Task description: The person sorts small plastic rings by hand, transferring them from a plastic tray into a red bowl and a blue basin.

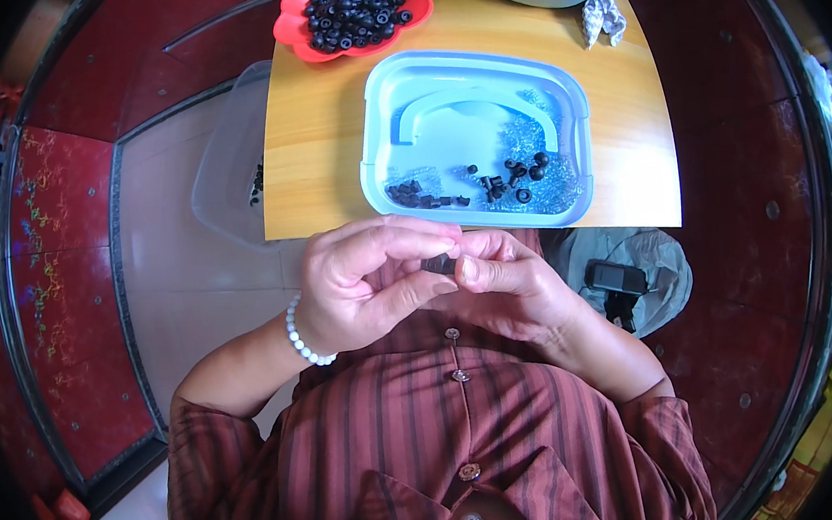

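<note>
A: Small black part (439,264) — where is it?

B: Just below the near rim of the light blue tray (467,68), pinched between both hands.

A: And the hands?

B: Left hand (359,284) and right hand (506,287) meet there, fingertips clamped on the part.

A: Which step?

B: Fitting or checking one piece, I judge. Next calls for a fine grip. More black pieces (488,184) lie in the tray; beyond it, a red dish (292,20).

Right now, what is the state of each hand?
Left hand: fingers closed on the small black part.
Right hand: fingers pinch the same part.
</note>
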The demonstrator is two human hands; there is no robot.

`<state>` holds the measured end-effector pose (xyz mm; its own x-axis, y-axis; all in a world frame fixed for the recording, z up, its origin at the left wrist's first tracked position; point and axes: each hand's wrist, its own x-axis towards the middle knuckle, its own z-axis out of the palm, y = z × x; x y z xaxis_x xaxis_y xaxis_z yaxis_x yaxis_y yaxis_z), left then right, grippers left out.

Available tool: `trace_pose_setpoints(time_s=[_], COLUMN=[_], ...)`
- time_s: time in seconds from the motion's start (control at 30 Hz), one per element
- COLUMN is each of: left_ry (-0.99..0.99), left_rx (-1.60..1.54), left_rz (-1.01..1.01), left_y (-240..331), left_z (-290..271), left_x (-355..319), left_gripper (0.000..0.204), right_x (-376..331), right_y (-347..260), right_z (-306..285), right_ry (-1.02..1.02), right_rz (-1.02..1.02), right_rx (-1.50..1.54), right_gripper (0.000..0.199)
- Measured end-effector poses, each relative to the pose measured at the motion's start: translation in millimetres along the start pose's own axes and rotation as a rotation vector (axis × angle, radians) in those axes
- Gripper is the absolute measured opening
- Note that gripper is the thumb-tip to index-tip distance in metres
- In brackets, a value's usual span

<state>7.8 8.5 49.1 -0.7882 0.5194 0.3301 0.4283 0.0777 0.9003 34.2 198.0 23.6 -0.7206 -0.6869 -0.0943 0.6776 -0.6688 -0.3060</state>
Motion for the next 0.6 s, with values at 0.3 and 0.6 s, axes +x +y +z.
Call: trace_pose_setpoints(time_s=[0.3, 0.6], left_ry=[-0.099, -0.064], left_rx=[-0.009, 0.027], left_rz=[0.095, 0.220], left_y=[1.7, 5.1], left_z=[-6.8, 0.3], left_x=[6.3, 6.5], left_gripper=[0.028, 0.027], right_x=[-4.9, -12.7], right_y=[6.4, 5.2], right_z=[5.2, 0.8], right_ry=[-0.023, -0.035], right_rz=[0.038, 0.043], right_rx=[0.075, 0.029], right_gripper=[0.035, 0.026])
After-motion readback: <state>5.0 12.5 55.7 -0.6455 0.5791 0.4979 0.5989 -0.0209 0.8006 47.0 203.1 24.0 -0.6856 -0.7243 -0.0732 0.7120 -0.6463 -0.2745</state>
